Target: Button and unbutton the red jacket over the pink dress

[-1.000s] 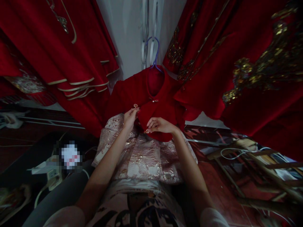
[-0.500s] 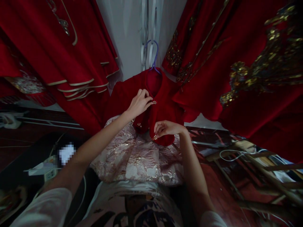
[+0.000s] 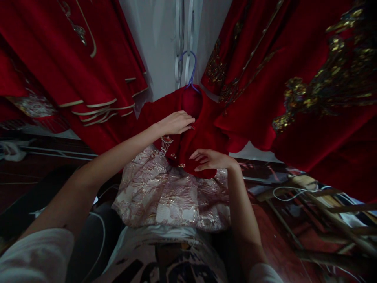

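Observation:
A small red jacket (image 3: 165, 104) hangs from a purple hanger (image 3: 193, 72) in front of me. My left hand (image 3: 176, 122) lies across its upper front, fingers closed on the front edge beside the top ornamental button (image 3: 191, 127). Lower down, my right hand (image 3: 213, 160) rests by the jacket's lower front, fingers apart and nothing visible between them. To its left sits a beaded button (image 3: 182, 165), with another beaded button (image 3: 173, 156) on the opposite edge. Under my left wrist dangles a beaded tassel (image 3: 165, 145). Below the jacket spreads a shiny pale pink brocade skirt (image 3: 176, 196).
Red garments with pale trim (image 3: 97, 78) hang at left, and a red garment with gold sequins (image 3: 312, 94) hangs at right. A wooden stool-like frame (image 3: 321, 220) stands low on the right. A white cable (image 3: 103, 232) runs along my left side.
My left hand has shifted slightly right and flattened at the top button. My right hand has let go of the lower jacket edge and its beaded button; the jacket's front edges now lie closer together.

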`<state>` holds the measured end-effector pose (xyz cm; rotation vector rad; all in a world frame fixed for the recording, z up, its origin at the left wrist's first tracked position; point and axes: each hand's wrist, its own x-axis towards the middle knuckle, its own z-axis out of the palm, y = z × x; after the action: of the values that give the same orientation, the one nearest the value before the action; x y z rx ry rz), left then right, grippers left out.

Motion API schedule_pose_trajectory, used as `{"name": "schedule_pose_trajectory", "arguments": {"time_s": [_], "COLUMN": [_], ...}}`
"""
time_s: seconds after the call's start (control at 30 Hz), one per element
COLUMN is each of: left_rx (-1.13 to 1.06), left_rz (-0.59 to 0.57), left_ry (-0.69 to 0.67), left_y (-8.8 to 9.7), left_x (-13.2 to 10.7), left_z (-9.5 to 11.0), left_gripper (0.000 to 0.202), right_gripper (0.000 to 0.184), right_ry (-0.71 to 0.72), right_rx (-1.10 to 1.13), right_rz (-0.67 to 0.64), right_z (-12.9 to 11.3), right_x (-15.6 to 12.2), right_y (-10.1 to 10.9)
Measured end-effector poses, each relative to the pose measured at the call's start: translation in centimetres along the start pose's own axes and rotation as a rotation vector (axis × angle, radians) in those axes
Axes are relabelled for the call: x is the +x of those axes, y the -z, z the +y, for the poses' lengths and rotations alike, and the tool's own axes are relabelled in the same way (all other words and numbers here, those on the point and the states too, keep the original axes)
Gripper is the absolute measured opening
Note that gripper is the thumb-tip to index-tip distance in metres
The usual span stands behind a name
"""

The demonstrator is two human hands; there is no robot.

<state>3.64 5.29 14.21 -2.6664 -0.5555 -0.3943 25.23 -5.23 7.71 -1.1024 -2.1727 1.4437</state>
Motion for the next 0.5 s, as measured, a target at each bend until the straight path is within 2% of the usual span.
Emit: {"name": "schedule_pose_trajectory", "arguments": {"time_s": [0.1,0.17,0.27,0.33,0.37,0.43,0.5], "left_rx": [0.001,-0.003,-0.009,0.004,0.022,0.063,0.074], "left_rz": [-0.033,-0.052,-0.051,-0.050,-0.060,-0.099,-0.122], "left_ry": [0.038,0.064,0.114,0.132,0.139,0.175,0.249], "left_y": [0.1,0.2,0.8,1.2,1.3,1.0,0.0], "left_x": [0.0,-0.1,-0.3,-0.5,-0.6,-0.9,-1.3], "left_z": [-0.4,-0.5,-0.3,-0.1,0.0,0.1,0.0], "left_gripper": [0.016,0.017,0.021,0.025,0.027,0.032,0.034], "right_gripper": [0.042,0.049,0.066,0.064,0.061,0.061,0.071], "right_ry": [0.105,0.170,0.223,0.286,0.320,0.341,0.270], "right_rx": [-0.144,-0.258,-0.343,-0.314,-0.286,-0.208,-0.116], "right_rz": [0.097,0.294,0.690,0.843,0.867,0.830,0.766], "right_z": [-1.2,-2.1,-3.7,-5.0,-5.6,-6.7,-7.4], "right_x": [-0.5,-0.4,0.7,2.4,3.5,6.2,8.9], "right_y": [-0.5,-0.8,-1.3,-1.3,-1.3,-1.1,-0.9]}}
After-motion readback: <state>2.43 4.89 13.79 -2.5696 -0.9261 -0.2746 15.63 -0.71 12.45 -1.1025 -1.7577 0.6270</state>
